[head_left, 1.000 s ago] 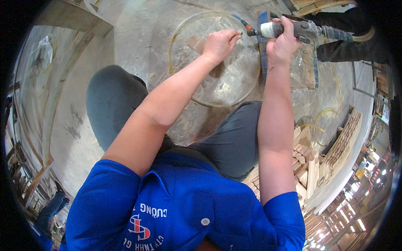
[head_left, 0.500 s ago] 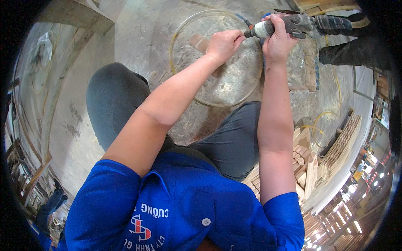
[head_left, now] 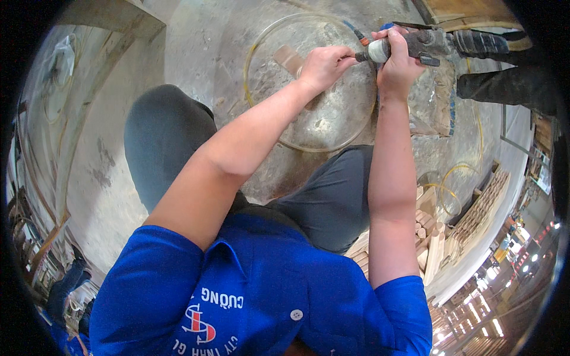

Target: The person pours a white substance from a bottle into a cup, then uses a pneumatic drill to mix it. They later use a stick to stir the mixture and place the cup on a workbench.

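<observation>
My right hand (head_left: 399, 68) is wrapped around the body of a drill-like power tool (head_left: 377, 51), dark with a white band, its nose pointing left. At that nose my left hand (head_left: 325, 67) is closed, thumb and fingers pinching the thin tip in front of the chuck. How much of the tip lies inside my fingers is hidden. A coiled clear-yellow hose (head_left: 247, 77) rings the floor under both hands. Within the coil, a flat brown piece of wood (head_left: 287, 58) lies just beyond my left hand, partly covered by it.
Dark trouser-like shapes (head_left: 499, 88) extend in from the right. Several wooden pieces (head_left: 430, 234) are piled beside my right forearm, with a stacked row of wood (head_left: 482, 202) farther right. A wooden beam frame (head_left: 133, 26) stands at the far left. My bent knees flank the work.
Both hands and the tool have shifted slightly right and down in the picture. The left hand still pinches at the tool's nose, and the right keeps its grip.
</observation>
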The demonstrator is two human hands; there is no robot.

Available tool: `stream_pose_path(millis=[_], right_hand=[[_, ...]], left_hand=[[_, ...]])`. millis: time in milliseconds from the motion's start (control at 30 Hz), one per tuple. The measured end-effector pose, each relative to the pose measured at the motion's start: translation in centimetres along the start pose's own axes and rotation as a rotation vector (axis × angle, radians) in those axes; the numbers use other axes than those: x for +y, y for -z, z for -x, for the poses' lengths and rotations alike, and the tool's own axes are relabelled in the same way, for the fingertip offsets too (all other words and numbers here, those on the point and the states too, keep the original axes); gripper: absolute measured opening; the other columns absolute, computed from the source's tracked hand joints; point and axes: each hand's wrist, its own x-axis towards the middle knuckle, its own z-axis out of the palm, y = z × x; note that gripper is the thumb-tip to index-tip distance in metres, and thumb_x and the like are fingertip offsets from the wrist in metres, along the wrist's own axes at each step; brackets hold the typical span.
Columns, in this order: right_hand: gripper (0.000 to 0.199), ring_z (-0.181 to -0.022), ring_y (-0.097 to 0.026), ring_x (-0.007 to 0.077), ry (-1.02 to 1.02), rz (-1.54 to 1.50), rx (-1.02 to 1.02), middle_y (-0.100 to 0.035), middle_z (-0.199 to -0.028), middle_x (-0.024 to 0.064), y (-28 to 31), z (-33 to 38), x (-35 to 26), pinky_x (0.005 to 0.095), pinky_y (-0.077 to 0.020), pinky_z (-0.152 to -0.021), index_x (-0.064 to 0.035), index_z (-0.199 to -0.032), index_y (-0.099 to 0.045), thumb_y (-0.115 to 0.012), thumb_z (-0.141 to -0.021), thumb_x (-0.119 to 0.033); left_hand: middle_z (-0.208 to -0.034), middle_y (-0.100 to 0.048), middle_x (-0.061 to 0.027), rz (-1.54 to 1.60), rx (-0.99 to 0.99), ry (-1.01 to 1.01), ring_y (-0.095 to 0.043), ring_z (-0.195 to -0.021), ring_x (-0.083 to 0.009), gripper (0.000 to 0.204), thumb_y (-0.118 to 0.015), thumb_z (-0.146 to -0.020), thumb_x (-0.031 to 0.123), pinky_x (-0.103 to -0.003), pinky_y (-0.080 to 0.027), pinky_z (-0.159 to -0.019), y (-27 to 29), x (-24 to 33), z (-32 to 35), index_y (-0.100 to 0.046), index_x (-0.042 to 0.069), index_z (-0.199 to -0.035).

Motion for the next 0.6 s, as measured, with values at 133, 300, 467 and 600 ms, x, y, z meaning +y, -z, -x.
stream_pose_path(millis=[133, 300, 467, 600], right_hand=[[0.012, -0.067, -0.062, 0.0183, -0.008, 0.03, 0.034, -0.058, -0.078, 0.0065, 0.6, 0.2, 0.1, 0.0309, -0.0507, -0.064, -0.0008, -0.086, -0.053, -0.06, -0.076, 0.0], [0.009, -0.064, -0.06, 0.0189, 0.039, 0.083, 0.049, -0.059, -0.074, 0.0087, 0.0, 0.7, -0.3, 0.0322, -0.0514, -0.063, 0.0002, -0.085, -0.051, -0.055, -0.077, 0.002], [0.009, -0.063, -0.059, 0.0188, 0.016, 0.142, 0.066, -0.058, -0.072, 0.0094, -0.8, 1.0, -0.9, 0.0327, -0.0509, -0.063, 0.0, -0.084, -0.048, -0.053, -0.077, 0.003], [0.01, -0.065, -0.059, 0.0167, -0.026, 0.108, 0.105, -0.058, -0.075, 0.0072, -1.0, 1.1, -1.0, 0.0299, -0.0495, -0.062, -0.0005, -0.084, -0.051, -0.057, -0.076, 0.0]], left_hand=[[-0.076, -0.064, -0.0117, -0.026, -0.041, -0.052, -0.064, -0.07, -0.025, 0.019, -0.068, -0.077, 0.023, -0.034, -0.05, -0.061, -0.1, 0.6, -0.1, -0.064, 0.008, -0.087], [-0.071, -0.062, -0.0089, -0.044, 0.012, -0.14, -0.061, -0.067, -0.0282, 0.024, -0.069, -0.073, 0.031, -0.038, -0.049, -0.058, -0.4, 0.9, -0.2, -0.063, 0.009, -0.078], [-0.069, -0.061, -0.009, -0.056, 0.08, -0.185, -0.061, -0.065, -0.0284, 0.026, -0.069, -0.072, 0.034, -0.038, -0.048, -0.056, -0.7, 0.7, -0.1, -0.062, 0.009, -0.076], [-0.072, -0.062, -0.0101, -0.092, 0.039, -0.168, -0.061, -0.065, -0.0278, 0.025, -0.07, -0.073, 0.03, -0.036, -0.049, -0.057, -0.5, 0.8, -0.1, -0.064, 0.008, -0.083]])
